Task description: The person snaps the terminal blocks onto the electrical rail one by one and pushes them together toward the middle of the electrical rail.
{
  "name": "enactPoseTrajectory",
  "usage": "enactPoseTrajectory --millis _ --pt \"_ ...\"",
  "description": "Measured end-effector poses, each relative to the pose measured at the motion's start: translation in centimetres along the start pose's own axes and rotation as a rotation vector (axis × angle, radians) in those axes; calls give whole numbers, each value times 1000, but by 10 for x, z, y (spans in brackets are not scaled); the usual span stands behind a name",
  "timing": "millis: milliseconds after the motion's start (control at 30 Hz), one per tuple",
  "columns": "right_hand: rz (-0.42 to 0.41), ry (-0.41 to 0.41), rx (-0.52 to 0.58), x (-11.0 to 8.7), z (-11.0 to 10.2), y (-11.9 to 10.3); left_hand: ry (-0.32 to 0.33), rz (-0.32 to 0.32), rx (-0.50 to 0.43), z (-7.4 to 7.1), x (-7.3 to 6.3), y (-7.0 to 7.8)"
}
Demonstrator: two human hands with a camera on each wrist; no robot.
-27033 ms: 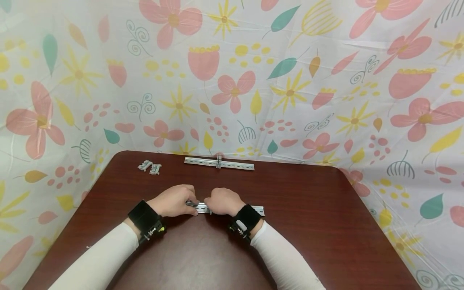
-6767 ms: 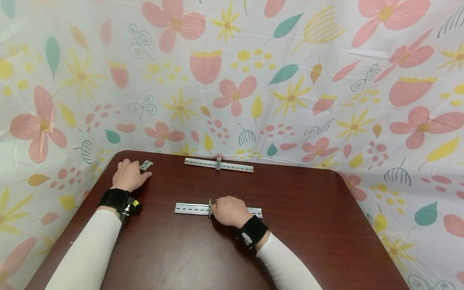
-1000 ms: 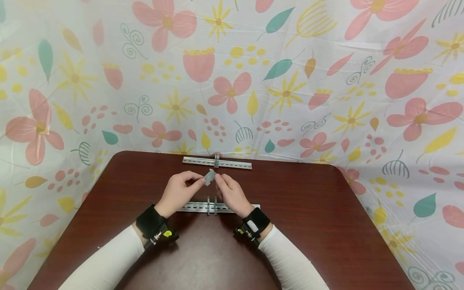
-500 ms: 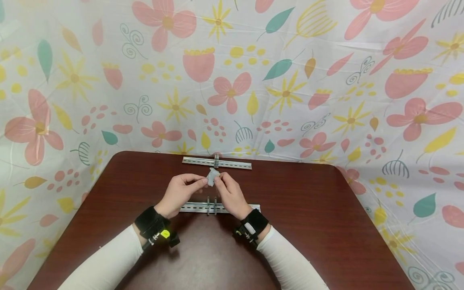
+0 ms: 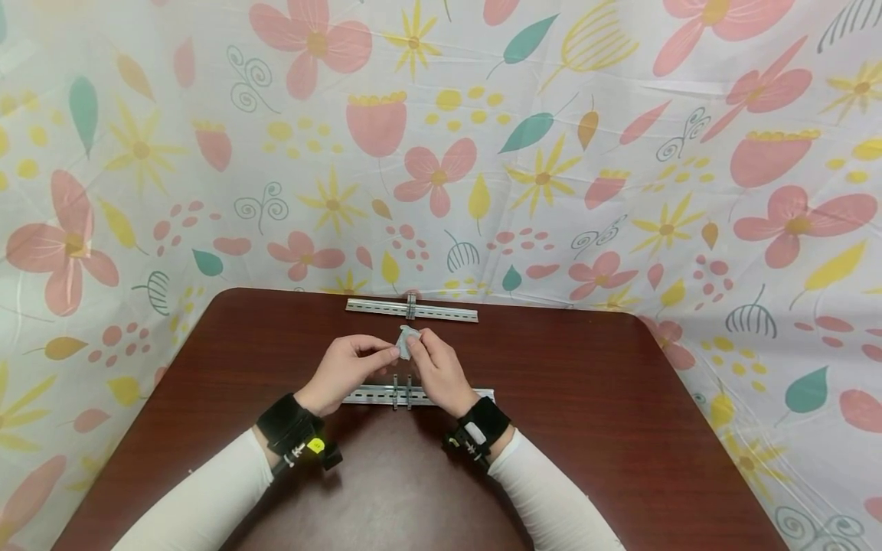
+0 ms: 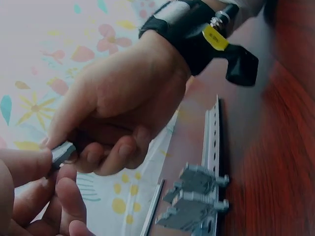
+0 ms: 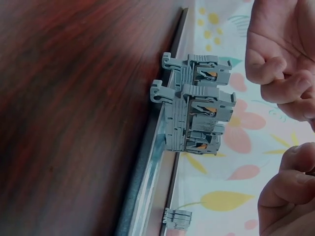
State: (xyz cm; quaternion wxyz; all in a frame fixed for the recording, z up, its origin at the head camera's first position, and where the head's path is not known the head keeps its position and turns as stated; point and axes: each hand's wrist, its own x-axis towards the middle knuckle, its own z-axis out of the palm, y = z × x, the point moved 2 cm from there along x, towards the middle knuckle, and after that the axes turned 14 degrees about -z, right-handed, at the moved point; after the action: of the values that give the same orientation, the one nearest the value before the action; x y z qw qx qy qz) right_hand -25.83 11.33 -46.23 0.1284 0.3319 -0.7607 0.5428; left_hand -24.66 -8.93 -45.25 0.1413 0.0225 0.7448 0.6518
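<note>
In the head view a grey terminal block is held up above the table between both hands. My left hand pinches its left edge with thumb and forefinger. From the other side, my right hand grips it between thumb and fingers, covering part of it. Below the hands lies a slotted metal DIN rail; its left and right stretches are partly hidden by them. Two terminal blocks stand side by side on it, the nearer one large in the right wrist view. The left wrist view shows the held terminal block edge-on at the fingertips.
A second DIN rail lies along the back of the dark red-brown table, bearing grey terminal blocks near its middle. Right behind the table hangs a flower-patterned cloth.
Earlier, loose terminal blocks lay at the back left and the front rail bore one; now it bears two, and none lies there. In the last second the held block turned and dipped slightly.
</note>
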Motion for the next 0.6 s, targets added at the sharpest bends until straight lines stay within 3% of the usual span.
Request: enactPoseTrajectory --millis 333,600 --pt "45 22 -7 3 -4 -4 -23 23 224 -12 6 -3" --pt "63 9 -50 2 -9 13 -74 75 472 -28 12 -9"
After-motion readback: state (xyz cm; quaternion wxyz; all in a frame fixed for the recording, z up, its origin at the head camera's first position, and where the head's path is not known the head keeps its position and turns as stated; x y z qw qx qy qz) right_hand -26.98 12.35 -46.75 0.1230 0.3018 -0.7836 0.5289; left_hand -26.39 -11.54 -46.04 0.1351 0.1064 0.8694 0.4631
